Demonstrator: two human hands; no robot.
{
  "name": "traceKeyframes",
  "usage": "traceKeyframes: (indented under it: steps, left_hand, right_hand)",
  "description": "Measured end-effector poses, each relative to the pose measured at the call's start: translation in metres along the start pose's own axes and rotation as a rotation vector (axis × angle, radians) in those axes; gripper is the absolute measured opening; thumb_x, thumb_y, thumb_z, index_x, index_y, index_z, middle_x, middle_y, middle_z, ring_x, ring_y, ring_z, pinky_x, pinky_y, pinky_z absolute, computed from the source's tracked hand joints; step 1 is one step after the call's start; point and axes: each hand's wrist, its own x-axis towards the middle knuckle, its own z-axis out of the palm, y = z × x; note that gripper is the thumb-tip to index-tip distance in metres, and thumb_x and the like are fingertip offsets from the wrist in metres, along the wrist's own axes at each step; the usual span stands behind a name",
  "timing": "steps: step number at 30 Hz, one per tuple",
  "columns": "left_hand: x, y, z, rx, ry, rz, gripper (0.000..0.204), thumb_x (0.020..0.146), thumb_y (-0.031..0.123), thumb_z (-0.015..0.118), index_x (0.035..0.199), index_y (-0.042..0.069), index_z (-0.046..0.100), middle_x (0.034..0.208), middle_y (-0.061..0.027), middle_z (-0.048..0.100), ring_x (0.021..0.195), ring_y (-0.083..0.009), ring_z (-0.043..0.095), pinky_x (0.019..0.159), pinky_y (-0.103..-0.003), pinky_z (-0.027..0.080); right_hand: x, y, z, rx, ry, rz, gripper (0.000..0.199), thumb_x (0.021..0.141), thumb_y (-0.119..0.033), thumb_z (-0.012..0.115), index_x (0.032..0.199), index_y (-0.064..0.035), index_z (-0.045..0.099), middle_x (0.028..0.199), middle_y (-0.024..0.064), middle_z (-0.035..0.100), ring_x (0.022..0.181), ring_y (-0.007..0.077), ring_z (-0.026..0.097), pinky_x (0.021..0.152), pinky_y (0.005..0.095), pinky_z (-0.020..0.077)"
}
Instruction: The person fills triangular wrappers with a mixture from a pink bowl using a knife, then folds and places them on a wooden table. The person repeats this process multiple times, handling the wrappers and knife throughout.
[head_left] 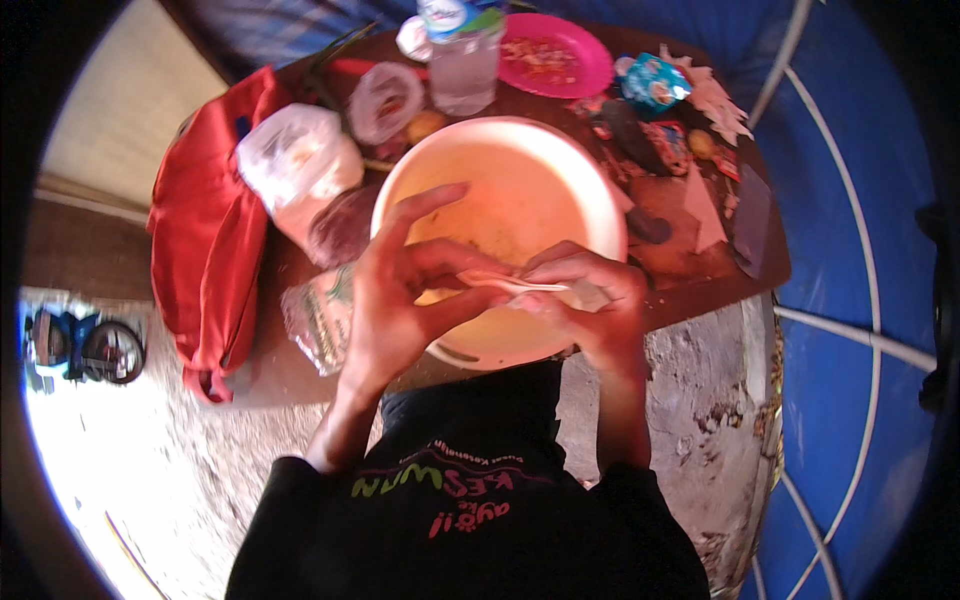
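Pose of the two bare hands above a pale, round basin (600,200), seen from the head. Both forearms rise from the lower edge out of short black sleeves and converge toward the middle of the view. The left hand (393,285) is turned inward; its index finger extends up and away, clear of the work, while the thumb and the next finger point rightward and oppose each other. The right hand (603,298) faces it from the other side, fingers curled and thumb brought in toward the fingertips. Each grip is closed: the fingertips of both hands clamp a thin, flat piece (535,286), pinkish toward the left and whitish along its edge. This piece lies roughly level between the hands, over the near half of the basin; its exact kind cannot be told.

The basin stands on a brown bench (270,368). To its left are a red cloth article (215,250) and a filled translucent bag (300,160); beyond it, a clear bottle (465,75) and a bright pink plate (597,70) bearing small scraps; at the far right, a blue packet (655,84).
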Motion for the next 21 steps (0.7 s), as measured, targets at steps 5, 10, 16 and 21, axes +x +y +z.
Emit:
traceKeyframes:
  steps: [5, 10, 16, 21]
  left_hand:
    - [0.007, -0.011, 0.002, -0.043, 0.033, -0.036, 0.079, 0.079, -0.013, 0.073, 0.146, -0.003, 0.033, 0.098, -0.0202, 0.072, 0.096, -0.0265, 0.071, 0.087, -0.035, 0.058]
    - [0.013, -0.012, 0.008, 0.006, -0.007, -0.083, 0.081, 0.081, -0.011, 0.071, 0.149, -0.006, 0.029, 0.104, -0.0230, 0.072, 0.099, -0.0265, 0.071, 0.091, -0.035, 0.055]
    - [0.021, -0.026, -0.001, 0.185, 0.113, 0.092, 0.053, 0.085, -0.005, 0.060, 0.135, -0.005, 0.044, 0.093, -0.0145, 0.068, 0.090, -0.0204, 0.066, 0.085, -0.032, 0.053]
    - [0.025, -0.046, -0.017, 0.261, 0.246, 0.215, 0.037, 0.075, -0.002, 0.053, 0.112, -0.001, 0.048, 0.078, -0.0060, 0.058, 0.072, -0.0150, 0.056, 0.078, -0.030, 0.048]
  right_hand:
    - [0.002, 0.002, -0.004, -0.087, 0.044, -0.070, 0.017, 0.080, 0.002, 0.078, 0.095, 0.0034, 0.070, 0.095, 0.0141, 0.070, 0.089, 0.0195, 0.068, 0.082, 0.0315, 0.0523]
    - [0.000, -0.001, -0.016, -0.062, 0.056, -0.055, 0.014, 0.084, -0.006, 0.077, 0.095, -0.0002, 0.071, 0.088, 0.0037, 0.070, 0.085, 0.0095, 0.066, 0.080, 0.0258, 0.0511]
    - [-0.004, -0.009, -0.059, -0.017, 0.302, -0.019, 0.016, 0.084, -0.001, 0.076, 0.098, 0.0041, 0.070, 0.096, 0.0078, 0.071, 0.089, 0.0135, 0.067, 0.082, 0.0267, 0.0529]
    - [-0.004, -0.012, -0.150, -0.261, 0.636, -0.069, 0.022, 0.088, -0.008, 0.073, 0.108, -0.0002, 0.070, 0.101, 0.0077, 0.071, 0.087, 0.0123, 0.068, 0.079, 0.0268, 0.0554]
